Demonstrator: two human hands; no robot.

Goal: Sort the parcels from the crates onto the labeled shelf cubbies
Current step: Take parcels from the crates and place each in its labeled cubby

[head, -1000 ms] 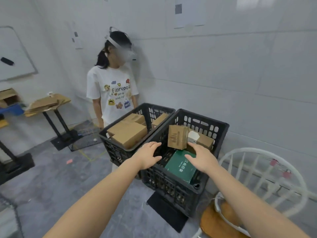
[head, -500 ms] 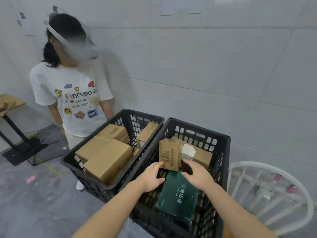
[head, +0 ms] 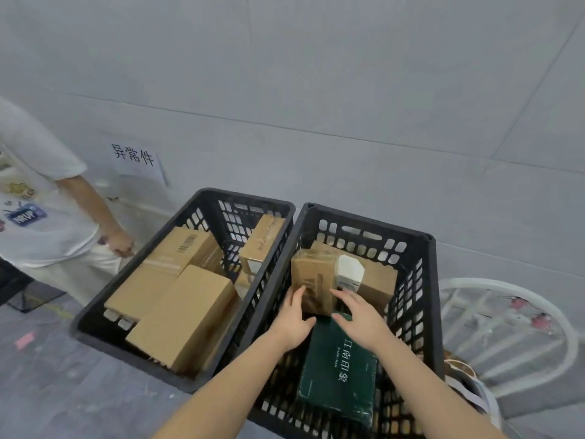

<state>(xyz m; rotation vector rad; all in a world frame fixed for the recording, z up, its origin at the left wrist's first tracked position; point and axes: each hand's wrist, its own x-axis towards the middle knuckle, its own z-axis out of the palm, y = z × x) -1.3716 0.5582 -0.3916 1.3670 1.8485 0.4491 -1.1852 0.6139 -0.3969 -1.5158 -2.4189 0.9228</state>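
Two black plastic crates stand side by side on the floor. In the right crate (head: 424, 299) an upright brown cardboard parcel (head: 311, 275) stands beside a small white box (head: 349, 272), with another brown box (head: 378, 280) behind and a dark green box (head: 340, 372) lying flat in front. My left hand (head: 294, 318) touches the upright parcel's left side with straight fingers. My right hand (head: 359, 315) reaches at its right side, fingers spread. The left crate (head: 104, 308) holds several brown parcels (head: 186, 315).
A person in a white T-shirt (head: 38, 213) stands left of the crates. A paper label (head: 136, 161) hangs on the grey wall behind. A white chair (head: 506, 327) stands right of the crates. Grey floor lies in front left.
My view has moved closer and down over the crates. Both hands have reached deeper into the right crate, to either side of the upright brown parcel.
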